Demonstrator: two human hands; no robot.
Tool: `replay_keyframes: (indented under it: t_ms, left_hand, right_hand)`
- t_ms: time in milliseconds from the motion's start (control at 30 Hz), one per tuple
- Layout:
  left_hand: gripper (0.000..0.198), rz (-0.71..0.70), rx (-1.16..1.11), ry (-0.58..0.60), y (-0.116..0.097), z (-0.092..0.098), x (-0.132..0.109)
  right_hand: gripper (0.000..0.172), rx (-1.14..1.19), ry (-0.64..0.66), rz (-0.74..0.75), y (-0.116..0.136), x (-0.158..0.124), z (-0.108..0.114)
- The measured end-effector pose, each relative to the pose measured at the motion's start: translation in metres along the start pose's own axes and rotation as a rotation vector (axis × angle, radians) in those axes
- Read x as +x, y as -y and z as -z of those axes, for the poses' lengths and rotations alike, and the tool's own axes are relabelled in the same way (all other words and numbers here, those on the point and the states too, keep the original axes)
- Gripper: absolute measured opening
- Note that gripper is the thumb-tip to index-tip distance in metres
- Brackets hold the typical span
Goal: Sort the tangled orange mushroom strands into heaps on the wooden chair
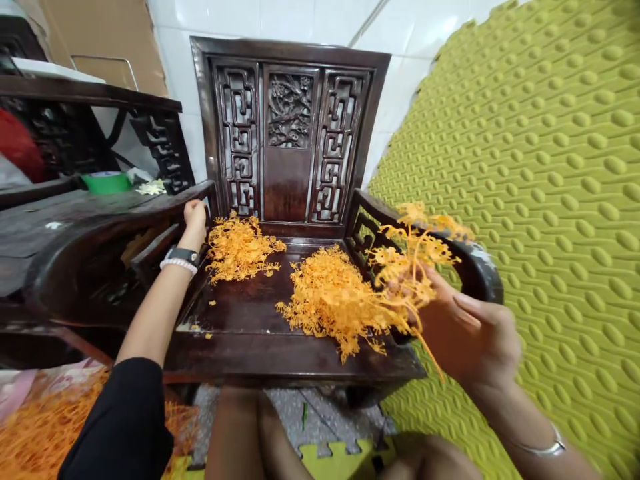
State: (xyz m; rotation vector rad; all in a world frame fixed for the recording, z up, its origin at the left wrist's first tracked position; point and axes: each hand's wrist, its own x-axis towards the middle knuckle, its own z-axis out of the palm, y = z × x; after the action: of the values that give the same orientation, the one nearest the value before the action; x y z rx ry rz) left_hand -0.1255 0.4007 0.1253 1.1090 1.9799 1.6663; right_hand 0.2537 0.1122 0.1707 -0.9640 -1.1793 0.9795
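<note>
Your right hand [467, 333] pinches tangled clump of thin, branching orange strands [407, 273], held above glossy dark-wood chair seat [235, 313]. Two loose fibrous orange heaps [330, 300] lie on seat. Your left hand [195, 217] curls over curved dark-wood armrest [135, 223].

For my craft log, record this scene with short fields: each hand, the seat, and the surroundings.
Left hand: against the arm of a dark carved wooden chair
Left wrist: black wristwatch, white beaded bracelet
Right hand: grips a bunch of orange branching sprigs above the seat
Right wrist: silver bangle
Seat: two orange sprig piles, side by side
Surroundings: green dimpled mat at right, white tiled wall behind, orange strand heap at lower left
</note>
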Motion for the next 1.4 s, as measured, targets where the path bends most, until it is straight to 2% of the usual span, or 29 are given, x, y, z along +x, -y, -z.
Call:
replay_keyframes:
  t_ms: [67, 100, 133, 200, 267, 333, 400, 467, 533, 567, 667, 800, 933, 1067, 1167, 1233, 1333, 1367, 1400]
  left_hand:
    - [0.030, -0.133, -0.078, -0.060, -0.031, 0.018, -0.019]
    - [0.027, -0.281, -0.176, -0.052, -0.046, 0.029, -0.038]
    - [0.025, -0.438, -0.278, 0.035, -0.060, 0.040, -0.065]
    - [0.035, -0.667, -0.352, 0.410, -0.081, 0.063, -0.133]
    - [0.041, -0.826, -0.292, 0.728, -0.093, 0.084, -0.204]
    - [0.052, -0.923, -0.158, 0.906, -0.097, 0.101, -0.262]
    - [0.043, -0.967, 0.013, 0.972, -0.095, 0.113, -0.296]
    - [0.035, -0.961, 0.117, 1.047, -0.091, 0.123, -0.307]
    - [0.039, -0.918, 0.131, 1.181, -0.085, 0.132, -0.303]
    - [0.039, -0.887, 0.118, 1.250, -0.082, 0.136, -0.299]
    - [0.037, -0.782, 0.097, 1.435, -0.072, 0.148, -0.291]
    - [0.039, -0.655, 0.137, 1.564, -0.061, 0.166, -0.293]
    - [0.038, -0.587, 0.130, 1.552, -0.048, 0.178, -0.297]
    - [0.033, -0.615, -0.008, 1.533, -0.022, 0.171, -0.296]
    - [0.034, -0.445, -0.167, 1.583, 0.005, 0.159, -0.307]
    - [0.036, -0.375, -0.210, 1.570, 0.022, 0.155, -0.323]
    - [0.033, -0.421, -0.096, 1.415, 0.041, 0.161, -0.350]
    - [0.032, -0.419, -0.030, 1.301, 0.044, 0.166, -0.356]
    - [0.032, -0.396, 0.027, 1.140, 0.045, 0.172, -0.360]
  right_hand:
    - [0.032, 0.112, 0.006, -0.052, -0.006, -0.002, -0.004]
    - [0.030, 0.139, -0.005, -0.061, -0.010, -0.004, -0.007]
    - [0.028, 0.135, -0.018, -0.055, -0.013, -0.006, -0.011]
    - [0.031, 0.090, -0.016, -0.027, -0.020, -0.012, -0.021]
    - [0.036, 0.041, 0.024, 0.038, -0.023, -0.021, -0.033]
    - [0.037, 0.000, 0.058, 0.151, -0.023, -0.029, -0.042]
    - [0.036, -0.060, 0.072, 0.250, -0.020, -0.035, -0.047]
    - [0.027, -0.154, 0.092, 0.272, -0.015, -0.039, -0.044]
    - [0.014, -0.231, 0.114, 0.232, -0.009, -0.041, -0.035]
    - [0.013, -0.245, 0.126, 0.201, -0.006, -0.041, -0.030]
    - [0.014, -0.166, 0.178, 0.081, 0.006, -0.044, -0.014]
    - [0.009, -0.010, 0.242, -0.112, 0.017, -0.051, 0.000]
    - [0.014, 0.213, 0.162, -0.120, 0.021, -0.063, 0.004]
    - [0.018, 0.482, 0.168, -0.081, 0.015, -0.071, -0.001]
    - [0.022, 0.696, 0.174, -0.006, 0.005, -0.070, -0.007]
    - [0.019, 0.711, 0.166, 0.069, -0.002, -0.070, -0.011]
    - [0.020, 0.564, 0.123, 0.104, -0.009, -0.078, -0.018]
    - [0.021, 0.525, 0.117, 0.072, -0.011, -0.084, -0.021]
    - [0.023, 0.503, 0.116, 0.028, -0.012, -0.090, -0.024]
